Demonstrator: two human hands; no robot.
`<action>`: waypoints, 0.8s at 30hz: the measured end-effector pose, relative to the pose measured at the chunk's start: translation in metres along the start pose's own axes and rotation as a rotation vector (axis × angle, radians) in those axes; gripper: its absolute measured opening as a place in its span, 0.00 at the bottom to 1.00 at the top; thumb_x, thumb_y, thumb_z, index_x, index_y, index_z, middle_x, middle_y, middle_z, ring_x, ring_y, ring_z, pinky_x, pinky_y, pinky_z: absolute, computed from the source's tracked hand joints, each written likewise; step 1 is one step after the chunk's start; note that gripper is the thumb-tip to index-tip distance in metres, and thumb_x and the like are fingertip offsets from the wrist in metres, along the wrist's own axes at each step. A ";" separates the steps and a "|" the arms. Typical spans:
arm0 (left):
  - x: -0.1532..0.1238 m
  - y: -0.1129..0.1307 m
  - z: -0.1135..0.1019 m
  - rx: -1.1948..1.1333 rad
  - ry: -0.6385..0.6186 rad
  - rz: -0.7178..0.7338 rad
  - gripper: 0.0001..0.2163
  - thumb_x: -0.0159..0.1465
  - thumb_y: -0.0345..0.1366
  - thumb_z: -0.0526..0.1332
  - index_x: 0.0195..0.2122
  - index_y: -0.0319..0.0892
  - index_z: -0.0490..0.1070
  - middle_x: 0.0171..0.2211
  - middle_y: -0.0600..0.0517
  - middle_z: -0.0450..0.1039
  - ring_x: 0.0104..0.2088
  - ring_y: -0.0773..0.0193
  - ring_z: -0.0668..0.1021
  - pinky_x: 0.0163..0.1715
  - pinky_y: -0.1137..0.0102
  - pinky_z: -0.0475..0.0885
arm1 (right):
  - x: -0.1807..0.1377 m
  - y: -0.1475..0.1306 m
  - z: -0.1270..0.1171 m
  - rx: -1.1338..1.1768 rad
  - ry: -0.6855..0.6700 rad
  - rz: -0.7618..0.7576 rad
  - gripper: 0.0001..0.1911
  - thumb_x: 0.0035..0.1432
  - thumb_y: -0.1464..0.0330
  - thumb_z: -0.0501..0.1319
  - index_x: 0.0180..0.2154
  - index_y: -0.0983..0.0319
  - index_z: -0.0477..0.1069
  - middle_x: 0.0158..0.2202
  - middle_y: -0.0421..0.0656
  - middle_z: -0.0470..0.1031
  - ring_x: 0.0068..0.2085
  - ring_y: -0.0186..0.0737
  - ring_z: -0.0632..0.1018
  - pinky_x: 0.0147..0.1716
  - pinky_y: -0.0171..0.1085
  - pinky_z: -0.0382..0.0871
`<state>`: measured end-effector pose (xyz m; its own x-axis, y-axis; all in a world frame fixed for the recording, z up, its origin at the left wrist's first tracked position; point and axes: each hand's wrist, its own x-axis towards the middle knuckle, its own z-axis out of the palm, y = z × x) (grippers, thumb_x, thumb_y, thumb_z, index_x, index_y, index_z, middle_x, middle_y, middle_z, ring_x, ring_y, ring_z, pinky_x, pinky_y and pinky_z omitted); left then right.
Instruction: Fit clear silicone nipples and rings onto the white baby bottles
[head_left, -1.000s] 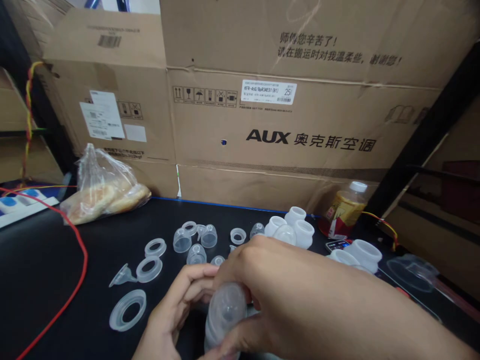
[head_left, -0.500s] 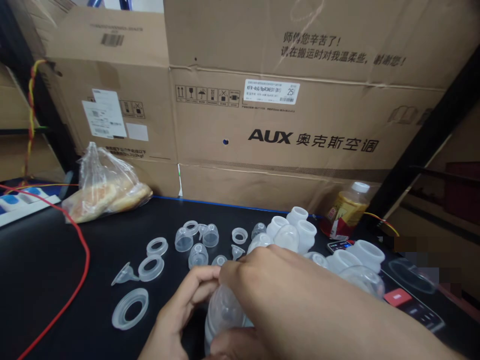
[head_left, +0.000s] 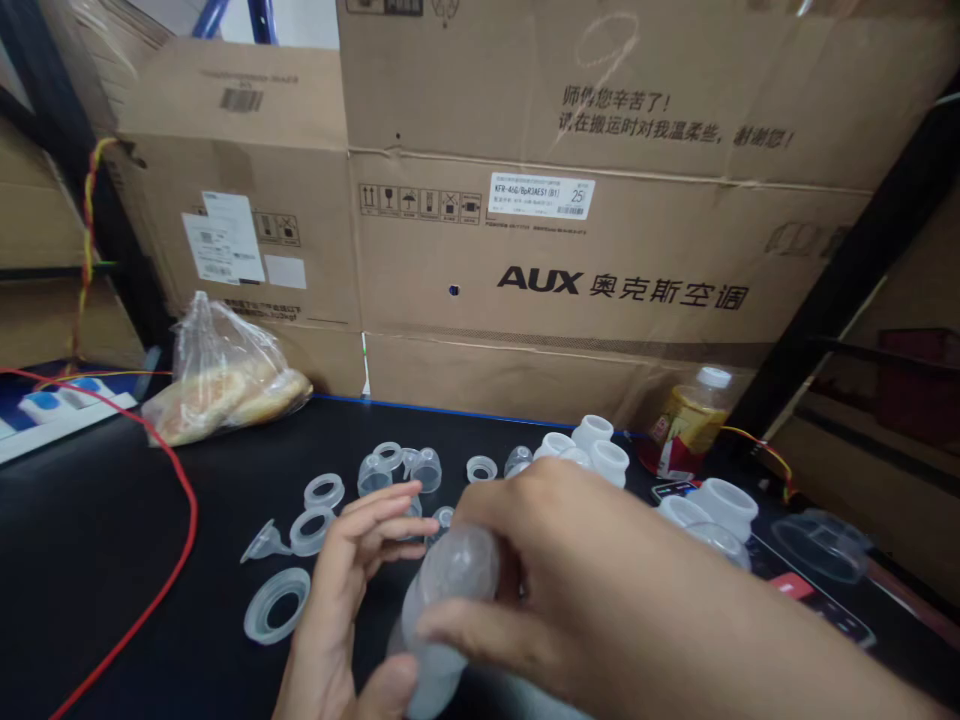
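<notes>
Dome-capped baby bottle (head_left: 457,568) at 6 o'clock, tilted; right hand (head_left: 551,550) wraps it, thumb across near side, likely for a firm hold. Left hand (head_left: 341,600) spread wide alongside, contact unclear. Bottle translucent, smooth, rounded. Frosted flat rings (head_left: 257,610) at 8 o'clock, probably spread for easy picking; bulbous milky-white bottles (head_left: 609,463) at 4.
</notes>
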<state>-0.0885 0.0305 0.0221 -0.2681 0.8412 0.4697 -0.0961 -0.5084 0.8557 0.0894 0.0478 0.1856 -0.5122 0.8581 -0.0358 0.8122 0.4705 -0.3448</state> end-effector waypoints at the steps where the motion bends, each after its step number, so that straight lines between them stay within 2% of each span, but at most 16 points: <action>1: 0.002 -0.003 0.000 -0.041 0.055 0.045 0.33 0.60 0.68 0.76 0.56 0.48 0.82 0.64 0.42 0.81 0.52 0.43 0.88 0.50 0.57 0.86 | -0.004 0.004 -0.005 0.073 0.100 0.020 0.18 0.62 0.52 0.79 0.32 0.58 0.82 0.25 0.38 0.80 0.22 0.36 0.74 0.22 0.36 0.56; 3: 0.009 -0.008 -0.003 -0.117 0.120 0.078 0.26 0.65 0.62 0.75 0.52 0.48 0.82 0.60 0.43 0.83 0.45 0.48 0.90 0.44 0.57 0.87 | -0.009 0.018 -0.018 0.147 0.288 -0.009 0.18 0.63 0.51 0.77 0.32 0.58 0.83 0.25 0.39 0.81 0.23 0.39 0.76 0.21 0.37 0.60; 5: 0.016 -0.013 -0.006 -0.147 0.142 0.071 0.16 0.70 0.53 0.75 0.48 0.48 0.82 0.55 0.46 0.85 0.39 0.53 0.90 0.39 0.60 0.88 | -0.010 0.036 -0.032 0.192 0.405 -0.098 0.19 0.67 0.48 0.73 0.38 0.58 0.86 0.28 0.40 0.83 0.27 0.40 0.77 0.23 0.37 0.64; 7: 0.020 -0.016 -0.008 -0.141 0.140 0.075 0.09 0.74 0.46 0.72 0.46 0.48 0.83 0.54 0.47 0.85 0.37 0.55 0.91 0.36 0.63 0.88 | -0.005 0.056 -0.044 0.234 0.428 -0.090 0.23 0.67 0.45 0.73 0.43 0.58 0.86 0.30 0.41 0.84 0.28 0.41 0.77 0.24 0.38 0.66; 9: 0.021 -0.016 -0.008 -0.135 0.129 0.093 0.08 0.74 0.45 0.72 0.46 0.48 0.83 0.53 0.46 0.85 0.37 0.55 0.91 0.35 0.63 0.88 | 0.008 0.075 -0.055 0.248 0.421 -0.058 0.25 0.68 0.44 0.71 0.47 0.59 0.84 0.34 0.43 0.85 0.31 0.44 0.80 0.26 0.39 0.69; 11: 0.018 -0.015 -0.008 -0.127 0.104 0.110 0.10 0.74 0.48 0.72 0.47 0.48 0.84 0.52 0.45 0.85 0.35 0.54 0.91 0.34 0.62 0.88 | 0.027 0.090 -0.065 0.151 0.403 -0.018 0.23 0.71 0.46 0.67 0.49 0.58 0.83 0.35 0.43 0.86 0.33 0.46 0.83 0.29 0.41 0.72; 12: 0.017 -0.014 -0.007 -0.122 0.087 0.118 0.11 0.74 0.50 0.72 0.47 0.49 0.84 0.52 0.45 0.86 0.34 0.54 0.90 0.34 0.62 0.88 | 0.038 0.095 -0.069 0.017 0.401 0.011 0.21 0.73 0.48 0.66 0.49 0.58 0.82 0.37 0.43 0.86 0.35 0.46 0.83 0.31 0.42 0.73; 15: 0.014 -0.012 -0.006 -0.101 0.038 0.132 0.15 0.74 0.55 0.70 0.47 0.49 0.85 0.50 0.45 0.86 0.32 0.54 0.90 0.33 0.61 0.87 | 0.074 0.104 -0.080 -0.144 0.324 0.063 0.14 0.70 0.57 0.73 0.48 0.60 0.83 0.40 0.45 0.87 0.39 0.49 0.84 0.38 0.45 0.75; 17: 0.014 -0.012 -0.006 -0.081 0.015 0.134 0.17 0.74 0.57 0.70 0.46 0.49 0.85 0.48 0.44 0.87 0.31 0.54 0.90 0.33 0.60 0.87 | 0.096 0.104 -0.085 -0.219 0.237 0.075 0.11 0.71 0.62 0.75 0.49 0.61 0.83 0.44 0.45 0.86 0.43 0.48 0.85 0.45 0.46 0.78; 20: 0.013 -0.010 -0.007 -0.051 -0.005 0.141 0.16 0.74 0.56 0.70 0.43 0.48 0.85 0.43 0.45 0.88 0.30 0.53 0.89 0.32 0.61 0.86 | 0.123 0.103 -0.082 -0.303 0.110 0.091 0.11 0.75 0.63 0.73 0.53 0.61 0.81 0.51 0.45 0.85 0.49 0.48 0.86 0.54 0.51 0.83; 24: 0.012 -0.008 -0.011 -0.025 -0.015 0.173 0.16 0.75 0.55 0.69 0.40 0.48 0.86 0.36 0.46 0.88 0.30 0.51 0.88 0.31 0.61 0.85 | 0.146 0.105 -0.062 -0.329 -0.009 0.072 0.15 0.77 0.62 0.72 0.58 0.61 0.80 0.58 0.48 0.84 0.54 0.51 0.86 0.56 0.54 0.84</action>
<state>-0.1013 0.0420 0.0186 -0.2685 0.7435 0.6125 -0.0740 -0.6499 0.7564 0.1176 0.2357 0.2026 -0.4515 0.8904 -0.0583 0.8923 0.4511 -0.0201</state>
